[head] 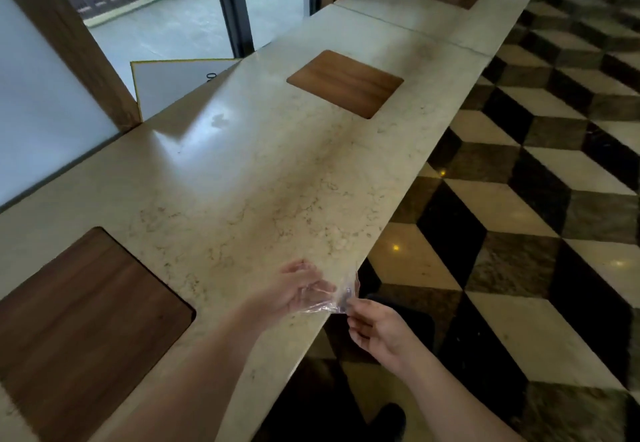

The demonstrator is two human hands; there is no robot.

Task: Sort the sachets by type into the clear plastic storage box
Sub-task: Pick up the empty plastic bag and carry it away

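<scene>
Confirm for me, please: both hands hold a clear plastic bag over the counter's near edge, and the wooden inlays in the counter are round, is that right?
Not quite. The head view shows the wooden inlays are square with rounded corners, not round. The rest holds: the left hand and right hand hold the clear plastic bag over the near edge of the counter.

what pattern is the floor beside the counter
The floor has a cube-like pattern of black, cream and grey-brown diamonds, seen in the head view.
</scene>
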